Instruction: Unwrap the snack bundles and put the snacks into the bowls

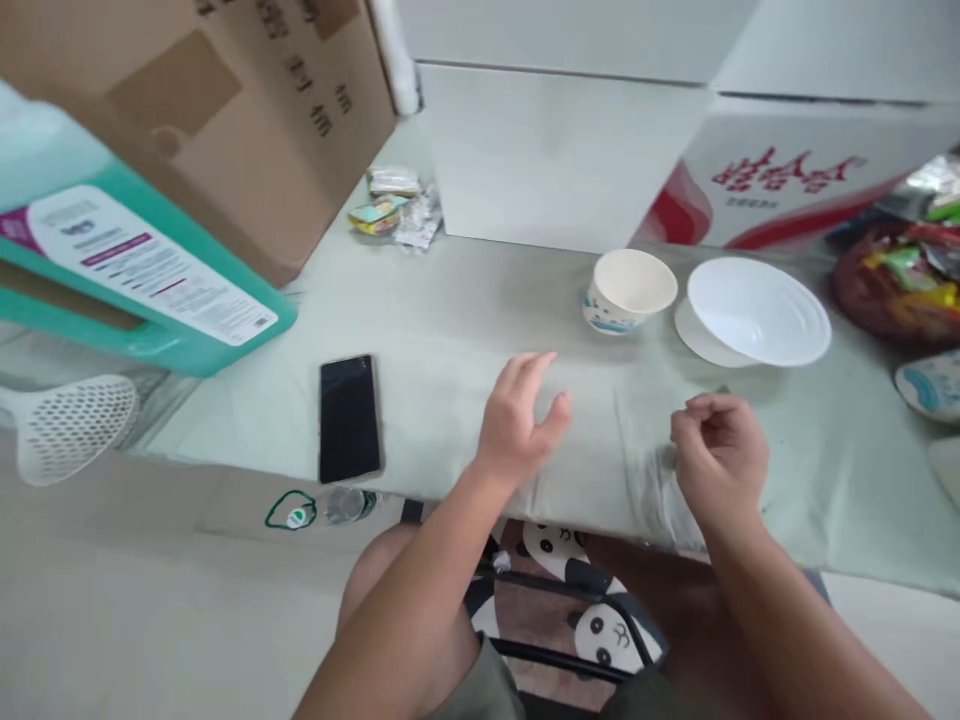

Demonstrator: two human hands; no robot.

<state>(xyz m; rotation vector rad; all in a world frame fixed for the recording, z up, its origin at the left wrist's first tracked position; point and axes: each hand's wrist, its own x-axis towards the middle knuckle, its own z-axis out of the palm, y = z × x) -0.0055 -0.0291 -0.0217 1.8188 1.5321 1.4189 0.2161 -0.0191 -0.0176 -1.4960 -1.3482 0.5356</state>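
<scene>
left hand [519,418] is spread, right hand [721,462] clenched, near an empty cup [628,290] and bowl [750,315].

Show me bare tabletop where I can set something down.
Free: the patch between the phone and left hand, and the stretch just right of the right hand. Crowded: the far right, where paper cup, white bowl and snack pile stand close.

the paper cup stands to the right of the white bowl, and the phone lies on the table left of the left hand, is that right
Not quite: the head view shows the paper cup to the left of the white bowl. The phone does lie on the table left of the left hand.
</scene>
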